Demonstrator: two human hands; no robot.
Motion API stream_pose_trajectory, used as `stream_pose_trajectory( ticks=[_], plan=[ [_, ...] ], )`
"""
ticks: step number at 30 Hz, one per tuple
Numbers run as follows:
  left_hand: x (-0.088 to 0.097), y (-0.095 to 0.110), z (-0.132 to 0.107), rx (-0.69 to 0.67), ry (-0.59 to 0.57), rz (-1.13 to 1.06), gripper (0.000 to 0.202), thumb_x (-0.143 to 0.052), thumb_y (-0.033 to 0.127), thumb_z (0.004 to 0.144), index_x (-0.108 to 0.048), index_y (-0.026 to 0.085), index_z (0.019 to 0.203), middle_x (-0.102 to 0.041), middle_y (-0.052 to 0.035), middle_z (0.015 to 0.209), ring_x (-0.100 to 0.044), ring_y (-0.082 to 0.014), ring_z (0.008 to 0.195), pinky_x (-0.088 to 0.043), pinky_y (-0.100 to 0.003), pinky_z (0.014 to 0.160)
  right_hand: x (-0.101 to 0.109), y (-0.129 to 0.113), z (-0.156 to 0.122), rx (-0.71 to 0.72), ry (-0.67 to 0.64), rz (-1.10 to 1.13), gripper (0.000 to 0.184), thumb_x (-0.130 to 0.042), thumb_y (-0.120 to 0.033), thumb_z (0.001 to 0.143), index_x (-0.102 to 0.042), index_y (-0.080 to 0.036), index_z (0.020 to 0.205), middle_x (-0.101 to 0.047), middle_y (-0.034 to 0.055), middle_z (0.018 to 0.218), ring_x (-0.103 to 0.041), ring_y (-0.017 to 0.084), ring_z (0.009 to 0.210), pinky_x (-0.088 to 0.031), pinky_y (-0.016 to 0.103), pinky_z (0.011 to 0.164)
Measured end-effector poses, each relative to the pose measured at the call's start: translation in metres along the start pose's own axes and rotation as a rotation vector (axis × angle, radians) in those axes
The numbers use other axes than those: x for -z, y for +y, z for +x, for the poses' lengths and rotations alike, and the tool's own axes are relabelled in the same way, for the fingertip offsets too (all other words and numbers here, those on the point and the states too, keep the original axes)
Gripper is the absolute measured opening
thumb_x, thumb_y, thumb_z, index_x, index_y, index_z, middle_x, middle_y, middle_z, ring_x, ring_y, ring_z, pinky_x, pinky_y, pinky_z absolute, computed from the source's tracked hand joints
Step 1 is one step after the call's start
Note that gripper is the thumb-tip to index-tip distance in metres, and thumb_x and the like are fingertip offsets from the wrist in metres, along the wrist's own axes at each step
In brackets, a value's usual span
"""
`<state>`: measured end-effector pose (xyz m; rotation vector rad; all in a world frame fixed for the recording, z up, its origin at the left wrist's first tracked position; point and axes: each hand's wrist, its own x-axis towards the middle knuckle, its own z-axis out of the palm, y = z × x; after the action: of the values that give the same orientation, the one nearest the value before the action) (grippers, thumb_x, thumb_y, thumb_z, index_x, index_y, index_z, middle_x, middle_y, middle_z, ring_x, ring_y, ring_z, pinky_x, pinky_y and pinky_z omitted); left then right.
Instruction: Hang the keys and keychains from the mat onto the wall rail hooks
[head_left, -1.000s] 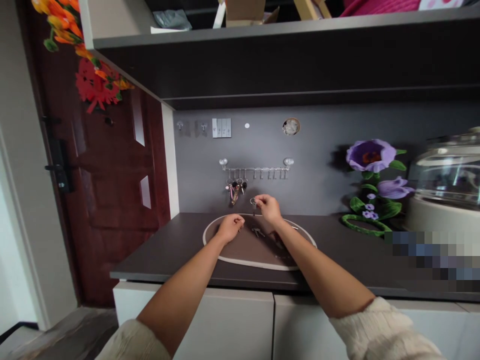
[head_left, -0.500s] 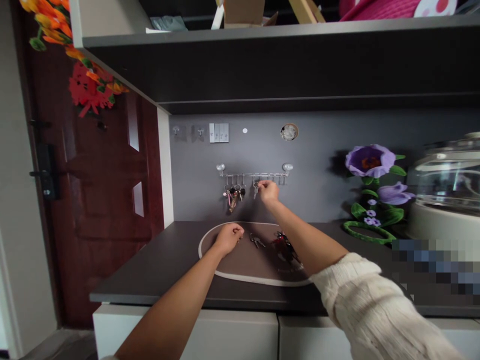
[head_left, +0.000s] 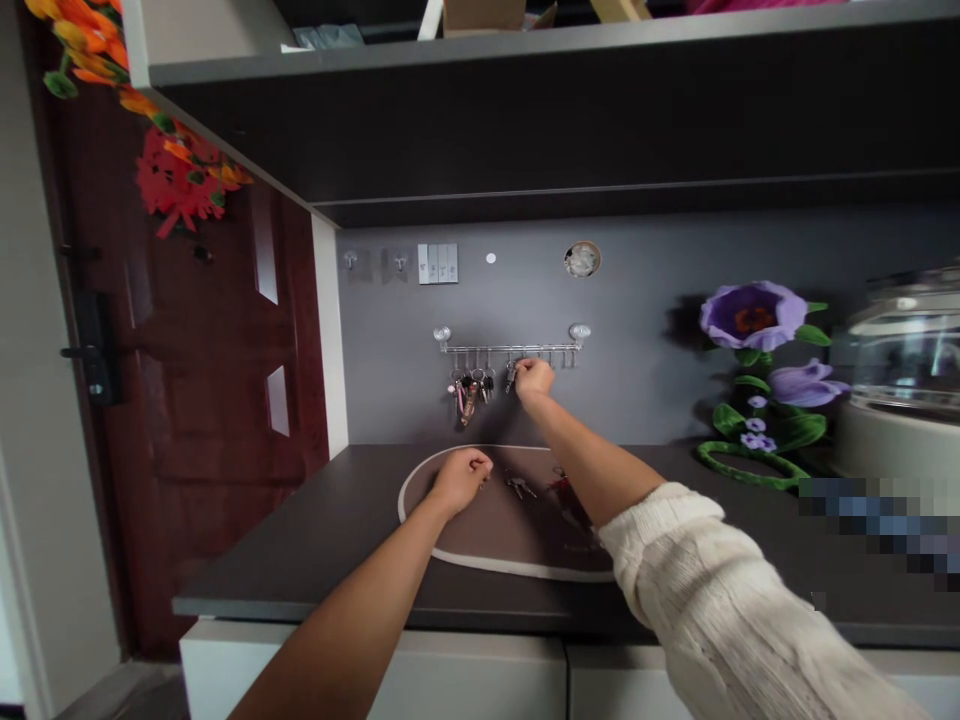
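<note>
Dangling at left edge of right hand's (head_left: 535, 378) fingertips (head_left: 520, 368): key (head_left: 511, 380), below rail (head_left: 480, 349).

The keys (head_left: 520, 487) are silver, the mat (head_left: 480, 530) brown edged in cream, the big flower (head_left: 781, 308) purple around orange, the door (head_left: 225, 450) dark red, the knitted sleeve (head_left: 720, 590) cream.

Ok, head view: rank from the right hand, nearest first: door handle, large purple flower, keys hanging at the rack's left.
1. Hanging keys, just left of the right hand.
2. Large purple flower, to the hand's right.
3. Door handle, at far left.
</note>
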<state>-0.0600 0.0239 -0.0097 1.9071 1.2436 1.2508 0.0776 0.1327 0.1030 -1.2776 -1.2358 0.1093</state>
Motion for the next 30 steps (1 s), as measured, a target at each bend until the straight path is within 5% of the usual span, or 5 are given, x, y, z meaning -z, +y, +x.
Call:
stream_pose_trajectory(
  ticks=[16, 30],
  plan=[
    [0.001, 0.003, -0.002, -0.016, -0.023, -0.012, 0.014, -0.046, 0.022, 0.070, -0.055, 0.013, 0.063, -0.053, 0.0004, 0.058, -0.046, -0.0086, 0.053, -0.036, -0.021, 0.055, -0.007, 0.023, -0.003, -0.075, -0.069, 0.170, 0.016, -0.047, -0.013, 0.064, -0.063, -0.013, 0.065, -0.063, 0.0047, 0.058, -0.059, 0.012, 0.056, -0.045, 0.022, 0.059],
    [0.003, -0.001, -0.001, -0.048, -0.038, 0.009, 0.014, -0.048, 0.023, 0.071, -0.058, 0.013, 0.068, -0.053, 0.0009, 0.056, -0.045, -0.0083, 0.053, -0.036, -0.020, 0.053, 0.030, 0.015, -0.056, -0.136, -0.313, 0.307, 0.011, -0.049, -0.012, 0.066, -0.060, -0.013, 0.066, -0.062, 0.0026, 0.058, -0.056, 0.009, 0.049, -0.044, 0.018, 0.048]
  ],
)
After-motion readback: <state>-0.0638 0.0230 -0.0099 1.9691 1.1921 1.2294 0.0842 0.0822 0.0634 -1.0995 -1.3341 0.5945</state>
